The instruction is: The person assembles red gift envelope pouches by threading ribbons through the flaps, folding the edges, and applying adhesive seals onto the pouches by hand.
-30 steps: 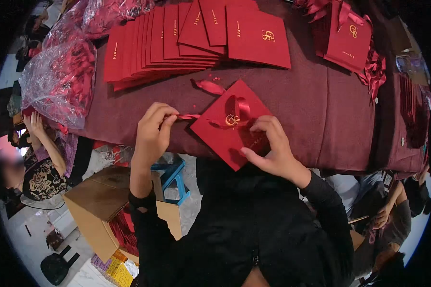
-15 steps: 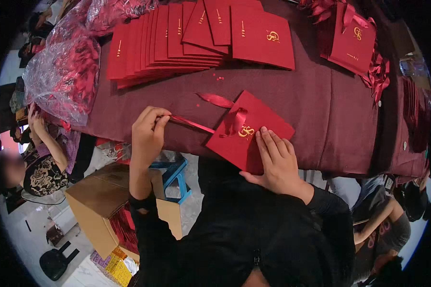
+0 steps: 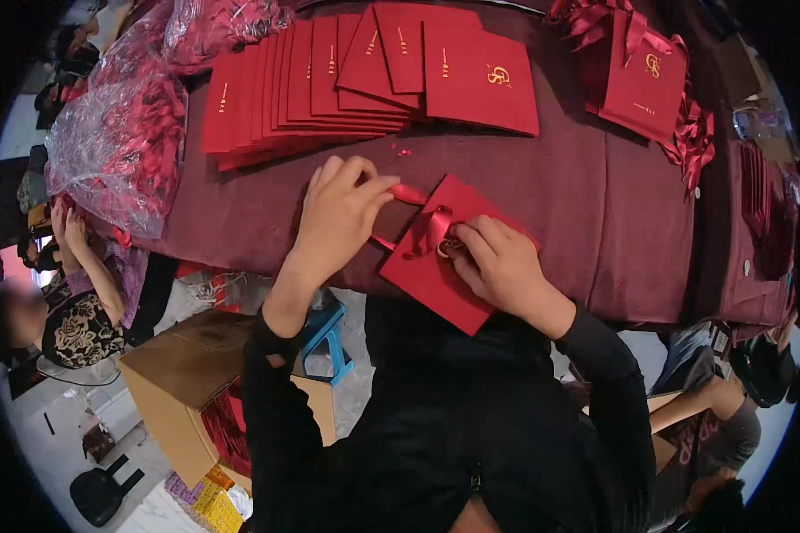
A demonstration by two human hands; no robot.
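Note:
A red bag (image 3: 471, 289) with a gold emblem lies tilted near the table's front edge. Its red ribbon (image 3: 437, 226) rises in a loop over the upper left part. My left hand (image 3: 342, 213) pinches the end of a ribbon strand beside the bag's upper left corner. On the bag's face, my right hand (image 3: 502, 266) has its fingers drawn together at the ribbon loop, partly covering the emblem; whether they grip the ribbon is hidden. A second ribbon strand (image 3: 384, 242) shows at the bag's left edge.
Behind lies a fanned stack of red bags (image 3: 480, 75) on the maroon cloth (image 3: 560, 195). Clear plastic bags of red ribbon (image 3: 120, 155) stand left, ribboned bags (image 3: 644, 80) right. A cardboard box (image 3: 182, 373) and blue stool (image 3: 329, 342) are below. Co-workers sit at both sides.
My left hand has left the lower strand and moved up and right to the upper one. My right hand has gone from lying flat on the bag to curled fingers at the loop.

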